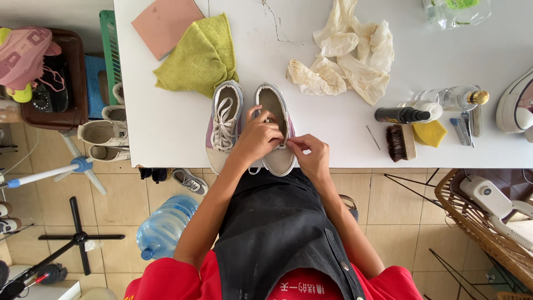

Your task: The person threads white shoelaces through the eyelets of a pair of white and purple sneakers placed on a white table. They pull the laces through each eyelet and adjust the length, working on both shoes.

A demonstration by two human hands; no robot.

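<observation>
While both hands work at the near edge of the white table (pixel 166 128), the left hand (pixel 259 139) and right hand (pixel 312 155) pinch the laces of the right shoe (pixel 276 108). Another shoe (pixel 224 125) sits just beside it, near a green cloth (pixel 200 55).

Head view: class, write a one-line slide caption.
Both hands, left and right, work the lace on the right-hand shoe on a white table.

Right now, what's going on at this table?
A person in a black apron has both hands on the right-hand shoe of a pale pair at the white table's near edge. The left hand and right hand pinch its laces. The other shoe sits laced alongside. A green cloth, crumpled rags, a brush and bottles lie around.
</observation>
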